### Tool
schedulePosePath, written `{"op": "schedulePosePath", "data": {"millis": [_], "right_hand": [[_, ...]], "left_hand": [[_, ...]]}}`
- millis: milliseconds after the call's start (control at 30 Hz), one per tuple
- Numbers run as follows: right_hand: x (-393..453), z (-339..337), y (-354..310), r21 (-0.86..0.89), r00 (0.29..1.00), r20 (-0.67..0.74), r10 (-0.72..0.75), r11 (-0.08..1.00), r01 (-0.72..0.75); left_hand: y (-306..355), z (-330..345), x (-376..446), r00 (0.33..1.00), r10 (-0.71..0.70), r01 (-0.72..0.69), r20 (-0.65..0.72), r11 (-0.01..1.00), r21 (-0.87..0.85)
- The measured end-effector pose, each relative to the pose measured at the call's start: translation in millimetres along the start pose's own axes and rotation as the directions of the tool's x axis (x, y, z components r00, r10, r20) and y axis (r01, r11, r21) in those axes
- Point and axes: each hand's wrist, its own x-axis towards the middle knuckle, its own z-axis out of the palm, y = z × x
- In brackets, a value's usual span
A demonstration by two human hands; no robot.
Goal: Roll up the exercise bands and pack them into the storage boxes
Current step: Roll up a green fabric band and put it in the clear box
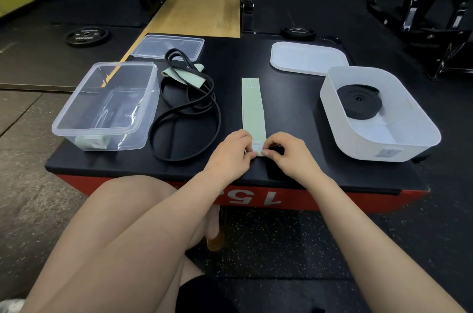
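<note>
A pale green flat band (252,105) lies stretched away from me on the black platform (294,164). My left hand (231,152) and my right hand (286,152) both pinch its near end, which is curled over. A long black loop band (184,118) lies loose to the left, with another green band (184,75) tangled across its far part. The clear box (107,107) at left holds a rolled green band (92,143). The white box (376,113) at right holds a rolled black band (359,102).
A clear lid (169,47) lies at the far left of the platform and a white lid (307,58) at the far right. Weight plates (87,36) and rack frames stand on the gym floor beyond. My bare legs sit below the platform's red front.
</note>
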Motion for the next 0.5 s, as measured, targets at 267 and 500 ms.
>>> {"op": "schedulePosePath", "data": {"millis": [267, 500], "right_hand": [[6.9, 3.1, 0.4, -0.018, 1.0, -0.013, 0.015, 1.0, -0.015], [8.6, 3.7, 0.7, -0.038, 0.998, -0.058, -0.014, 0.999, 0.012]], "left_hand": [[1.6, -2.4, 2.2, 1.0, 0.006, -0.006, -0.005, 0.999, 0.046], [-1.6, -1.8, 4.6, 1.0, -0.002, 0.001, 0.015, 0.999, 0.05]]}}
